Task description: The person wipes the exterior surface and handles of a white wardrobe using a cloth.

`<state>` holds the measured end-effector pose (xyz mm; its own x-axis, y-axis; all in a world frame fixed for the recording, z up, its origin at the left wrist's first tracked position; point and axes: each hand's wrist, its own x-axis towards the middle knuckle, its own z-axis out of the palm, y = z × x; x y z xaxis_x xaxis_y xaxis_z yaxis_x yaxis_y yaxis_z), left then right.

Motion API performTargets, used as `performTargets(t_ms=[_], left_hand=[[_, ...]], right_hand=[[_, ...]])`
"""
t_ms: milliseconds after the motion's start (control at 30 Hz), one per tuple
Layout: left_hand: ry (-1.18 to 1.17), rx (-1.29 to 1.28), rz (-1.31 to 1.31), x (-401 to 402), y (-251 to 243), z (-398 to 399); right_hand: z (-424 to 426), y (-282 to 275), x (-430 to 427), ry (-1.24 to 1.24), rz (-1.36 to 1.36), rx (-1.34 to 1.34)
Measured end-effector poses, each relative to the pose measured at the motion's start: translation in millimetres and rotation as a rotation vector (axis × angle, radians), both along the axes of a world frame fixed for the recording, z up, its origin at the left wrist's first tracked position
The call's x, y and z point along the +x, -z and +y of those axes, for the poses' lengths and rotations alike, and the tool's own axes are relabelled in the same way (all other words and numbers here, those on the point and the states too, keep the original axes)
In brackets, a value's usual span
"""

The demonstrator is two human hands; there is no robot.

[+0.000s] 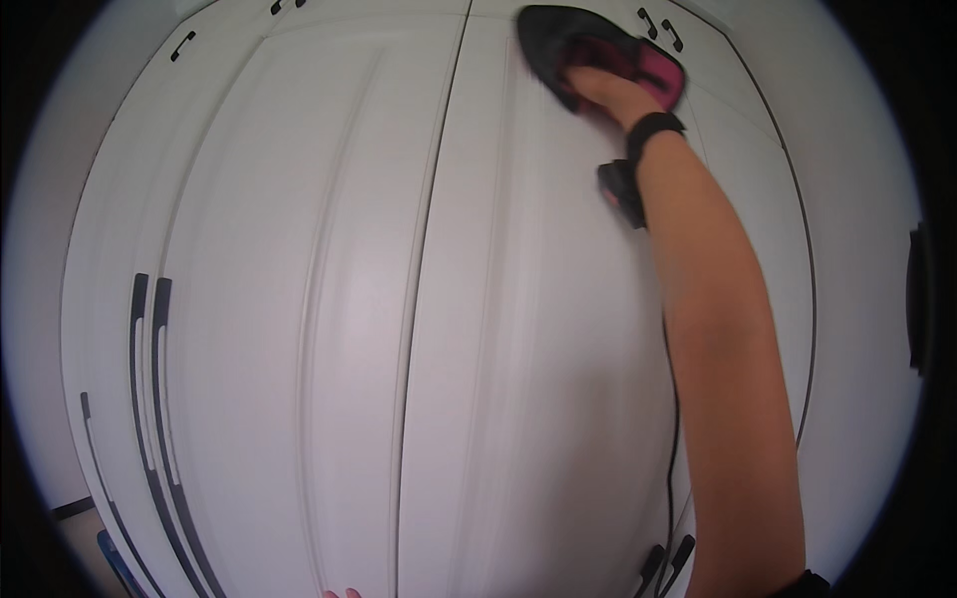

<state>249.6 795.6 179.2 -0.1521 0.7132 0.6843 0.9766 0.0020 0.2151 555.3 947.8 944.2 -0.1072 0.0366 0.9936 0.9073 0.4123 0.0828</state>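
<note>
My right hand (609,90) is raised near the top, at the upper part of a white panelled wardrobe door (568,299). It holds a black and pink item (579,37), blurred and shaped like a slipper or a mitt, whose exact kind I cannot tell. The fingers are partly hidden inside it. A black strap circles the wrist, with a small black device (622,193) beside it and a dark cable (675,418) hanging down. Of my left hand (342,593) only fingertips show at the bottom edge, in front of the left door; the rest is out of view.
Long black handles (140,351) run down the wardrobe's left side, and more handles (673,560) show at lower right. Short black handles (671,35) sit on the upper cabinet doors. A blue object (112,553) stands at lower left. A dark object (917,299) is at the right wall.
</note>
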Motion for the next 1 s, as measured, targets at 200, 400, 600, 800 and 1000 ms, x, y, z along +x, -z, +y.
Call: performTargets(t_ms=[200,400,600,800,1000], left_hand=[[0.007,0.022,-0.047,4.2,9.9,6.6],[0.065,0.013,0.043,1.8,3.4,-5.7],[0.045,0.030,0.085,-2.1,-7.8,-9.0],[0.057,-0.060,0.062,-14.6,-14.4,-21.6],[0.174,-0.071,-0.073,-16.6,2.9,-26.6]], right_hand=[[-58.7,61.6,-162.3,-0.071,-0.311,-0.218],[-67.7,73.2,-113.1,-0.088,-0.260,-0.065],[-33.9,35.0,-84.3,-0.059,-0.022,-0.102],[-69.6,120.0,-154.6,-0.083,-0.264,-0.053],[-58.8,171.4,-115.1,0.041,-0.361,-0.021]])
